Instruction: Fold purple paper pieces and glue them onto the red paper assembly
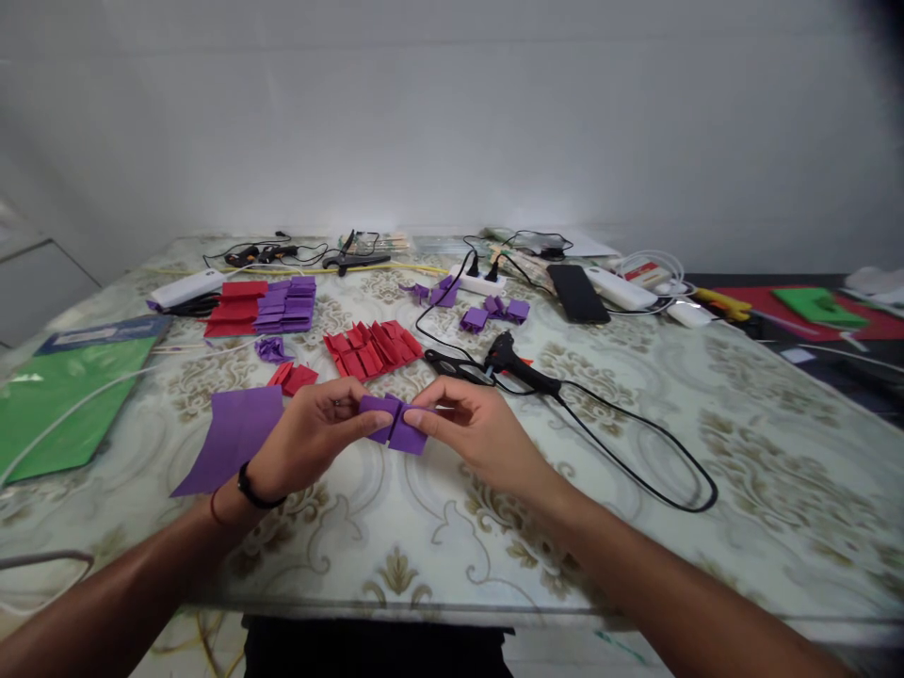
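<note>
A small folded piece of purple paper (408, 439) is pinched between both hands, just above the table. My left hand (326, 421) grips its left part with thumb and fingers, and my right hand (466, 421) grips its right part. A crease or slit runs down between the two thumbs. Flat under my left wrist lies a purple paper sheet (236, 435). Beyond the hands sit folded red paper pieces (372, 349) in a row and a smaller red folded piece (293, 379). A black glue gun (526, 365) rests beyond my right hand.
Red folded strips (235, 309) and purple folded strips (286, 305) lie at the back left. Purple pieces (495, 311) sit near a power strip (478, 280) and a phone (577, 293). The glue gun's cord (656, 424) loops rightward. Green paper (77, 405) is at left.
</note>
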A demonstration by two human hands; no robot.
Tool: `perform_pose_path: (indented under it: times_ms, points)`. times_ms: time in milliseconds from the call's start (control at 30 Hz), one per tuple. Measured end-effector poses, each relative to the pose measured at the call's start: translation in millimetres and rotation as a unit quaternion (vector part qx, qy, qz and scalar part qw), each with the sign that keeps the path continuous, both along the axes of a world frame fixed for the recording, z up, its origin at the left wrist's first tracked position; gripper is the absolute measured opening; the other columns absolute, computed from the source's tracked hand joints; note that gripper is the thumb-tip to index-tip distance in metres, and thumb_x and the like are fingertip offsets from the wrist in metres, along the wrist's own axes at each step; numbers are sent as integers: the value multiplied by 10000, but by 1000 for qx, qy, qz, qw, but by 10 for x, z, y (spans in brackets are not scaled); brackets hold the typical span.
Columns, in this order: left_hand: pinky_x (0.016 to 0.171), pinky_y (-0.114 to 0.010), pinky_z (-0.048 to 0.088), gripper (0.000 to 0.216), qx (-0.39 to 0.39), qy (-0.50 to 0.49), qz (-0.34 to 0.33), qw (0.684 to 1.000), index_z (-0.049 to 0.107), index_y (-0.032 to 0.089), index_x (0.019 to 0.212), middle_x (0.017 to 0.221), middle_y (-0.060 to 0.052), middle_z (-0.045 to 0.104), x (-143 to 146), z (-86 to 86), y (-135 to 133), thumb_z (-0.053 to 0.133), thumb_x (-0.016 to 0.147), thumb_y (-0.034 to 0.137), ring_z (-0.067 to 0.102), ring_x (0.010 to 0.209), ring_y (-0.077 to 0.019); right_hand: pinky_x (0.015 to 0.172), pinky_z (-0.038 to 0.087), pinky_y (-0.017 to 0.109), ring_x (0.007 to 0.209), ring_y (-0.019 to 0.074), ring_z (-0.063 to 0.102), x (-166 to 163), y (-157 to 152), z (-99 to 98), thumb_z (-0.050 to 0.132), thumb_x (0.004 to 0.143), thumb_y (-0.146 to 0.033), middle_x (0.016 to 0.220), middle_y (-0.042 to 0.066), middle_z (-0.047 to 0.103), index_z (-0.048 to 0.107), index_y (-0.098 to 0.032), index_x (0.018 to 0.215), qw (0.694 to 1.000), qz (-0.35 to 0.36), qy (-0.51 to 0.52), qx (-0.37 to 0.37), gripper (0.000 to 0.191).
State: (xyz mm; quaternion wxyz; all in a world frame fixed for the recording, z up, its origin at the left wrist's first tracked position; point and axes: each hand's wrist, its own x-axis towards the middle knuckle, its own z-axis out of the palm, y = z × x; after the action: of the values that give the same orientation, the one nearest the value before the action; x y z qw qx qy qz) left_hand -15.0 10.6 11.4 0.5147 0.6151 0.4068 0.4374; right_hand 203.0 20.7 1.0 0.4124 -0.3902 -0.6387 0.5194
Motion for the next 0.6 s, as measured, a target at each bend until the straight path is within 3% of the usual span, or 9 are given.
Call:
perform_pose_path:
  times_ms: [267,333,467,600]
  points:
    - [620,-206,527,175,32,4,40,999,721,154,752,727,-8,737,37,-24,-31,858,803,250,658,661,-117,693,497,304,721,159,633,-54,-51,-3,751,875,-408,800,12,709,674,-208,822,1000,-13,4,17,221]
    - [657,-219,567,145,49,-14,49,998,748,163,844,788,-20,770,50,-31,-36,865,798,237,705,718,-138,693,497,302,722,157,633,-54,-60,-1,743,884,-399,803,11,708,671,-209,830,1000,-15,0,27,210]
    - [706,-252,626,281,71,-15,57,996,793,191,1065,856,-39,808,66,-31,-47,873,805,264,763,791,-176,684,497,300,713,156,629,-51,-64,2,739,890,-393,798,10,706,675,-211,841,999,-14,-10,41,199]
    - [797,-301,666,177,62,8,57,996,837,196,970,915,-66,843,63,-23,-53,850,830,305,801,860,-214,702,512,303,716,156,633,-58,-60,2,740,891,-379,793,6,705,682,-212,843,999,-9,1,44,183]
